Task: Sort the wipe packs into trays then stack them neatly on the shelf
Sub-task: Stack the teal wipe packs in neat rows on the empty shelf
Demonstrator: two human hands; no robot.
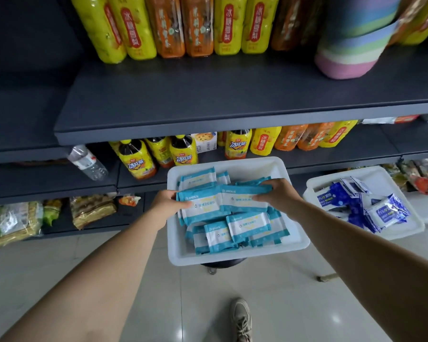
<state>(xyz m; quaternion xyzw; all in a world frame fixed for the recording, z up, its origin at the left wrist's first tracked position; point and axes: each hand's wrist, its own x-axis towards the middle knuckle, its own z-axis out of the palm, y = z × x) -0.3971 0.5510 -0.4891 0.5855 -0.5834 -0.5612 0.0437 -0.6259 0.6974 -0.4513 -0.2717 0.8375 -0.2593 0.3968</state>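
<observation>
A white tray point(297, 240) on a black stool holds several teal-and-white wipe packs. My left hand point(165, 202) grips the left end of a small stack of teal packs point(203, 202) above the tray. My right hand point(278, 193) grips a neighbouring teal stack point(242, 198) from the right, thumb on top. The two stacks touch side by side. A second white tray point(405, 229) to the right holds several dark-blue-and-white wipe packs point(386, 213). The wide dark shelf board point(208, 104) above the trays is bare in its front part.
Yellow and orange drink bottles point(173, 25) line the back of the upper shelf, beside a stack of pastel bowls point(351, 48). More bottles point(136, 161) stand on the lower shelf behind the tray. Snack bags point(89, 209) fill the bottom shelf. My shoe point(241, 319) is on the tiled floor.
</observation>
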